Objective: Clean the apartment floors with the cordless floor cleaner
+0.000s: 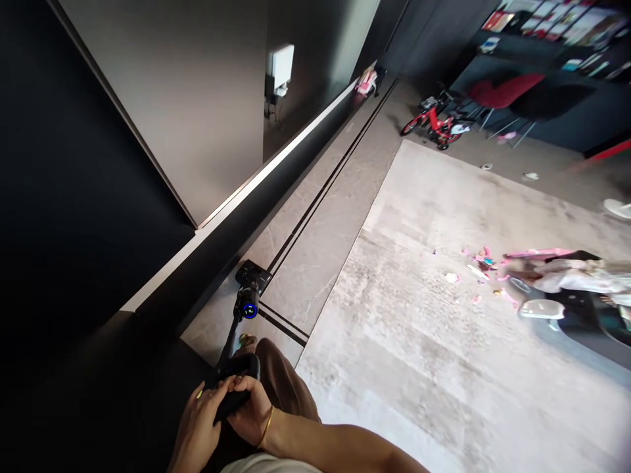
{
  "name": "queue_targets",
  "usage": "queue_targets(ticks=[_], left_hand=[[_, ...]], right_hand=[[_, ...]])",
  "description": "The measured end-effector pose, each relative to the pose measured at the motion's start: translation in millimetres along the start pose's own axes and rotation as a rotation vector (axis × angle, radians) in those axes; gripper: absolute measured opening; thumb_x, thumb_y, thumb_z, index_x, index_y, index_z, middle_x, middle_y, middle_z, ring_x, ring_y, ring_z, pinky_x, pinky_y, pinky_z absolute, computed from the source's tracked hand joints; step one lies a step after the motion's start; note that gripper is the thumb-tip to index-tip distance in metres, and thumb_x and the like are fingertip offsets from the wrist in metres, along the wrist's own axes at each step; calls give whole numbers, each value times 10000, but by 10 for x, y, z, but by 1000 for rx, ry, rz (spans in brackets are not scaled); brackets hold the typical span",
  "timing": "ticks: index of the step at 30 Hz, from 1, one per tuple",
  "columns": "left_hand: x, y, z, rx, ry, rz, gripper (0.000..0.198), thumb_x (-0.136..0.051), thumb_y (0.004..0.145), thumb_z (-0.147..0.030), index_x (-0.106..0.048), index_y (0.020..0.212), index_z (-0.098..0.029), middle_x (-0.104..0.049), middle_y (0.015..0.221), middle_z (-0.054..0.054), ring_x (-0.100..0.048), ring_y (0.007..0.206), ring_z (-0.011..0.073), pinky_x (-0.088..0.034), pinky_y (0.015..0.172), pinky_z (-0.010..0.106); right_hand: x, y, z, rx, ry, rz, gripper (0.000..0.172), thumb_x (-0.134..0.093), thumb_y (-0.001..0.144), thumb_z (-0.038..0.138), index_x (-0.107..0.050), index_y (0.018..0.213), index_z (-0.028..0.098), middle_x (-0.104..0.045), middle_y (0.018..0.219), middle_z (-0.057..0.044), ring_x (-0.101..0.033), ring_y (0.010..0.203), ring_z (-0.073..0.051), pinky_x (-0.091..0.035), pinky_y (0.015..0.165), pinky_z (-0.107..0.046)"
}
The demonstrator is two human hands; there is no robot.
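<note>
Here, left hand and right hand, grip wrapped around a black vacuum (blue ring aglow)

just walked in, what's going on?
A person has both hands, left and right, on the handle of a black stick vacuum. Its floor head sits on the gray tile strip, beside the dark cabinet base. A pale rug lies to the right; a red child's bike is beyond.
</note>
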State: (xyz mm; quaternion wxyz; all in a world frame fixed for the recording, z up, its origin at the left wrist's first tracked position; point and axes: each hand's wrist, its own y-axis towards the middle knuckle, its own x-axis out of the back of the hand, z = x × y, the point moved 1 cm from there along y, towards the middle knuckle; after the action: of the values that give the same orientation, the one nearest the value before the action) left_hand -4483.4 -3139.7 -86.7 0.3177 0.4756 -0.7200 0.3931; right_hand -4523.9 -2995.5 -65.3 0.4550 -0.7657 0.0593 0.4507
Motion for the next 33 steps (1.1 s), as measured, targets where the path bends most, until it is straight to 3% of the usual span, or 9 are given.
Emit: queue_targets(ticks=[4,7,12,16,21,26,33], left_hand=[[264,898,-203,-91,-26,177,753,-419,700,45,-555,1373,-263,-658,1310,20,-615,1199,176,-336,1185,413],[445,1696,-433,-203,-43,305,777,-408,711,45,-515,1412,-272,-627,1353,25,-595,1219,155,-309,1192,394],[578,3161,-948,-321,3,418,858,-380,689,56,-442,1467,-301,-632,1344,2,-585,1220,142,-279,1199,388],[587,4280,-1529,-340,79,445,902,-384,660,67,-412,1488,-288,-626,1352,7,-565,1246,141,-269,1202,359],[443,5488,-2445,-388,127,535,887,-456,682,14,-346,1525,-238,-621,1357,51,-540,1279,185,-281,1194,357],[203,6634,-3322,-455,49,660,831,-529,723,-87,-320,1523,-161,-591,1383,112,-543,1273,245,-399,1091,344],[-276,8447,-4654,-354,-224,757,962,-604,712,-179,-160,1565,-182,-593,1363,138,-577,1223,294,-450,999,361]], right_hand=[[-272,291,545,145,80,-23,95,-552,566,91,-599,608,163,-647,655,4,-623,705,-125,-485,850,-240],[-470,485,1108,262,182,-46,98,-544,551,89,-606,595,150,-648,646,-15,-608,656,-124,-499,807,-239],[-848,709,2386,358,318,-35,142,-526,561,56,-616,608,155,-668,665,-8,-613,665,-109,-508,806,-223],[-1170,726,3553,392,288,-23,111,-518,563,87,-599,596,156,-643,619,-5,-595,628,-116,-498,758,-230],[-1381,542,4974,414,203,-195,57,-506,579,158,-554,599,181,-595,563,13,-547,557,-133,-466,670,-263],[-1439,364,6332,500,131,-380,57,-570,621,216,-519,601,200,-574,548,15,-531,557,-147,-447,615,-273],[-1512,282,8490,958,-18,-571,332,-748,618,441,-530,567,197,-518,520,35,-493,507,-107,-432,562,-247]])
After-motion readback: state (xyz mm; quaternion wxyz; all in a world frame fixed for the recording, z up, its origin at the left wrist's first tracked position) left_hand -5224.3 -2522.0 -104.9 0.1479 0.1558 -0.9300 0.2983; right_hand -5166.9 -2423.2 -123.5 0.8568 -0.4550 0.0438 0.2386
